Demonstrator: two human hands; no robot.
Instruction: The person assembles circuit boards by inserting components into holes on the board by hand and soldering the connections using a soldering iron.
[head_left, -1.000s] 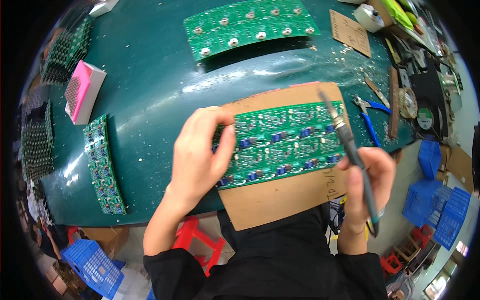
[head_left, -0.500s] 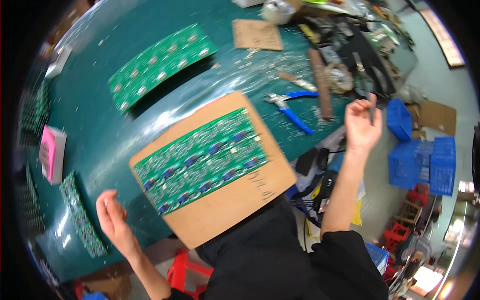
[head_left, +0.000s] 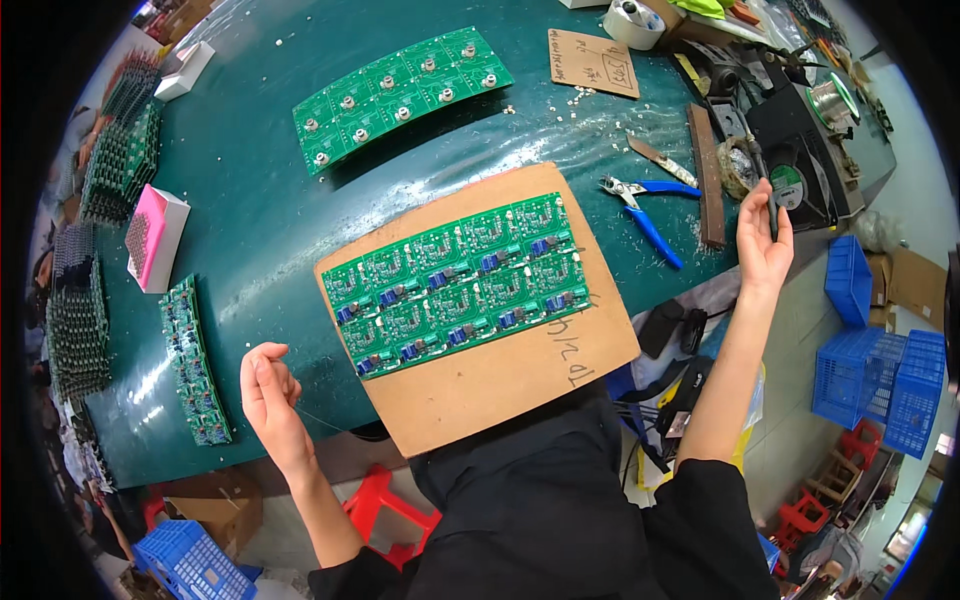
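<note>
A green circuit board [head_left: 455, 285] populated with blue parts lies on a square piece of brown cardboard [head_left: 470, 405], at the table's near edge in front of my body. To its left is my left hand [head_left: 275, 405], fingers pinched together and raised, with a thin wire [head_left: 325, 422] trailing from it. At the right, beside the black fan unit, my right hand [head_left: 765, 245] grips a slim dark soldering iron [head_left: 773, 215], palm turned up. Neither hand touches the board. Blue-handled cutters [head_left: 650, 218] lie spread between the board and my right hand.
Beyond the cardboard, another green board [head_left: 400, 95] stands on the table [head_left: 240, 200]. A pink-and-white box [head_left: 158, 238], a narrow board [head_left: 195, 365] and stacked boards [head_left: 78, 320] occupy the left. A knife [head_left: 662, 160], brown bar [head_left: 706, 175] and solder spool [head_left: 832, 103] are right.
The whole view has shifted, so the table items sit further right and higher. My right hand, with the soldering iron, is slightly nearer the brown bar. The cardboard and board stay together.
</note>
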